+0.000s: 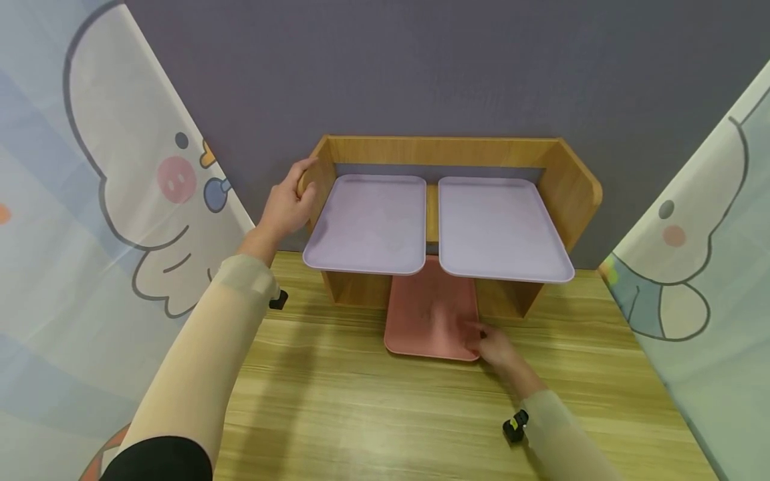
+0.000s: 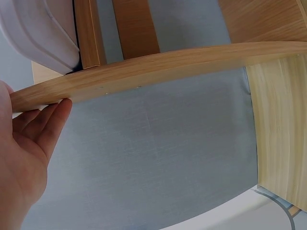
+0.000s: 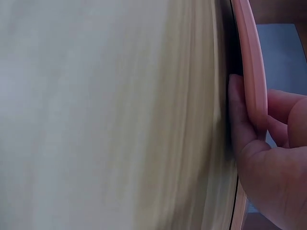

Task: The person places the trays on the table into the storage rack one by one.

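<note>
A wooden desktop shelf (image 1: 445, 150) stands against the grey back wall, and my left hand (image 1: 289, 207) grips the upper edge of its left side panel (image 2: 158, 69). In the left wrist view, several fingers of that hand (image 2: 31, 158) press against the panel's face. A pink tray (image 1: 430, 314) lies at the middle of the shelf's lower level, its front part sticking out over the table. My right hand (image 1: 494, 346) pinches the tray's front right corner. In the right wrist view, one digit of this hand (image 3: 273, 177) goes under the tray's rim (image 3: 254, 72), with others on the opposite side.
Two pale lilac trays (image 1: 373, 224) lie side by side on the shelf's upper level, their front ends overhanging. Light wood grain covers the table (image 1: 361, 414). Cartoon-printed curtains (image 1: 138, 167) hang at left and right. A small black device (image 1: 514, 427) is strapped at the right wrist.
</note>
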Demonstrator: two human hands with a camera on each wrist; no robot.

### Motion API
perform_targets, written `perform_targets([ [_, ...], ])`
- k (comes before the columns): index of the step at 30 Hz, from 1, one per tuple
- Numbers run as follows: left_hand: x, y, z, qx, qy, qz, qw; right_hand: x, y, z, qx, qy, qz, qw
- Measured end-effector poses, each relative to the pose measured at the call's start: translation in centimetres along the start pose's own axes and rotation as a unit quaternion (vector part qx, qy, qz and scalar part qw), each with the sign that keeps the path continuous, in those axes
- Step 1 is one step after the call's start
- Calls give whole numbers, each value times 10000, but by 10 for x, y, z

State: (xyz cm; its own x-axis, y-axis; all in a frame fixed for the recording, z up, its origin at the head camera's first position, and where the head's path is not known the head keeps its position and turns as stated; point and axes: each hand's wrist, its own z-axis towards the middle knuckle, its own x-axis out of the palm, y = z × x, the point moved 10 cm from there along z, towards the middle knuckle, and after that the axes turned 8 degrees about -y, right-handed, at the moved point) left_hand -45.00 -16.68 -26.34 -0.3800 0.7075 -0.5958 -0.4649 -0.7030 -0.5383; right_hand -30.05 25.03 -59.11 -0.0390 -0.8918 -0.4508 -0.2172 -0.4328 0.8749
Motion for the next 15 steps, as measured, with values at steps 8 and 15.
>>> perform_targets([
  [8,1,0,1,-17,-5,18,10000,-1,3,11,-115,9,3,9999],
  [15,2,1,1,-29,57,25,10000,-2,7,16,-149,-18,-97,9998],
])
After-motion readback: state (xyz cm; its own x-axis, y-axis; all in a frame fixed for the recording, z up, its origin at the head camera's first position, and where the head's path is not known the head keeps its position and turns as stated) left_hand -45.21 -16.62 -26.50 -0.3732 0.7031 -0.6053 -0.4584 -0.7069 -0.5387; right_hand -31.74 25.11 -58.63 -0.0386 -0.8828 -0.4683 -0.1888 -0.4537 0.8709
